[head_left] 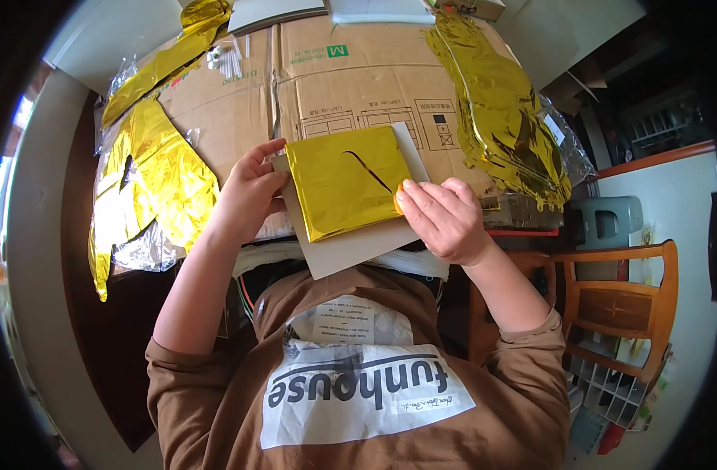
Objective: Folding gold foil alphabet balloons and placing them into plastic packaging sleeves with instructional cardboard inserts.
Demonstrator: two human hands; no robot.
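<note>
A folded gold foil balloon [344,182] lies flat on a grey card backing [357,249], held up in front of my chest. My left hand [249,192] grips the card's left edge, thumb on top by the foil's corner. My right hand [444,219] presses the foil's right edge against the card with the fingertips. Both hands hold the same card and foil piece together.
A flattened cardboard box [327,78] covers the table. Gold foil balloons lie on it at the left [151,176] and the right [503,110]. Small white sticks [227,59] sit near the top left. A wooden chair [621,301] stands at the right.
</note>
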